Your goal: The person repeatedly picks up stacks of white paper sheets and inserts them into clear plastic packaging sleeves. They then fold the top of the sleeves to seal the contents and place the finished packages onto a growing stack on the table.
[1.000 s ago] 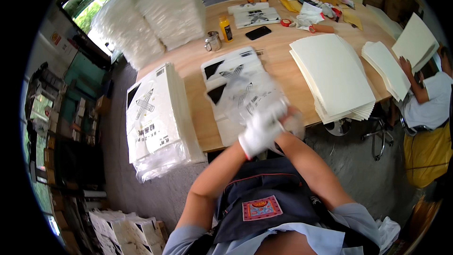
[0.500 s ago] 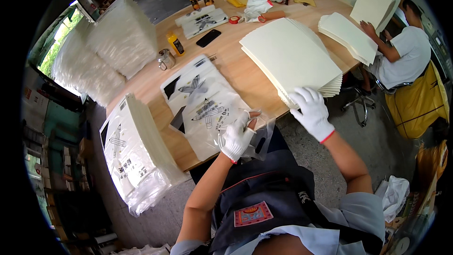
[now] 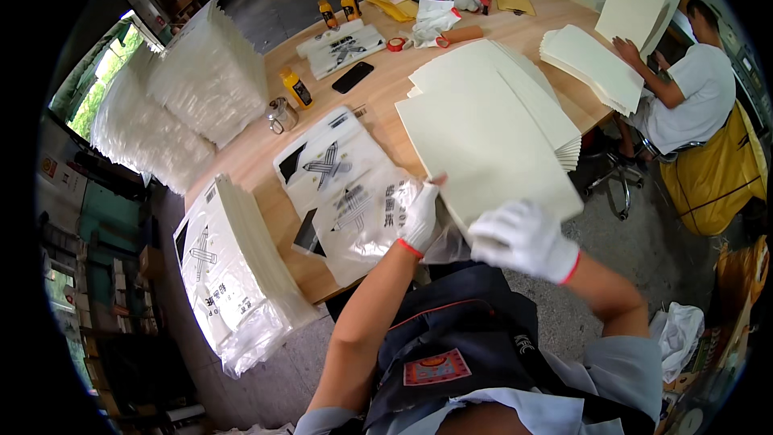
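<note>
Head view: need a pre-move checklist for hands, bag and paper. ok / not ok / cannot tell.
1. White-gloved left hand touching the clear plastic bag with printed pencils: ok.
2. White-gloved right hand at the near edge of the top cream rectangular paper: ok.
3. Right hand's grip firm: cannot tell, blurred.
4. Top paper squared with the stacked cream paper pile: not ok, it lies askew.
5. Paper's near left corner free of the bag mouth: cannot tell, hands crowd it.
6. Flat black phone clear of both hands: ok.
</note>
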A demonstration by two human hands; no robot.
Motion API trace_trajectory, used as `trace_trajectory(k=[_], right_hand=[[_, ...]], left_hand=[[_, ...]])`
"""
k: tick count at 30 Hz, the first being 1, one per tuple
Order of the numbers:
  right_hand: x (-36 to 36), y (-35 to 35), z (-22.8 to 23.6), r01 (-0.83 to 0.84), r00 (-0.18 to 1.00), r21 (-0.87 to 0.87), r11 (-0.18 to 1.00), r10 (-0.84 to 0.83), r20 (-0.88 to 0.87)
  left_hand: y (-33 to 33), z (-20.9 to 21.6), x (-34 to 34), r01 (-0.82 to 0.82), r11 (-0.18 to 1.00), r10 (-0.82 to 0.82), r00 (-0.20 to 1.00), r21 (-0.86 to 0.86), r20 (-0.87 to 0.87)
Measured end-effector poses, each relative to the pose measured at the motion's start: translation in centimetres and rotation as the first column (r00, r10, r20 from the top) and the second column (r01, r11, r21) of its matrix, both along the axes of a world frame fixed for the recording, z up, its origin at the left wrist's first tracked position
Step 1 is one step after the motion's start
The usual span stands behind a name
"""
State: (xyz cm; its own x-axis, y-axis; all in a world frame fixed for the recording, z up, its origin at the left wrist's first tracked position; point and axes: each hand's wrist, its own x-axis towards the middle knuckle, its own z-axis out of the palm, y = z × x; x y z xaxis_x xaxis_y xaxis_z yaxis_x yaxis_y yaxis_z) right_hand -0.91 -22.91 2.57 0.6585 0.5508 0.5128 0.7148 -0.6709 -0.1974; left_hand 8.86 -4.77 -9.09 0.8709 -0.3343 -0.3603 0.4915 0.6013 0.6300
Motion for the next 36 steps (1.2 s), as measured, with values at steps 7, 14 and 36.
trace_trajectory(k=[7,14,36], right_hand=[[-1.2,-6.3,-11.4,0.590,0.689,0.684,0.429,0.174,-0.703],[-1.0,2.0,-7.4,0.486,0.688,0.769,0.415,0.361,-0.629],[6.1,5.3,-5.4,-0.022,0.243,0.223,0.975,0.221,-0.945]], left_hand=[[9.5,5.8,-1.5,0.296,0.761,-0.448,0.883,0.577,0.138],[2.6,6.6,-8.3,-0.556,0.223,-0.836,0.314,0.801,0.450],[9.6,4.1,-17.6,-0.307,0.638,-0.302,0.743,0.706,0.597]])
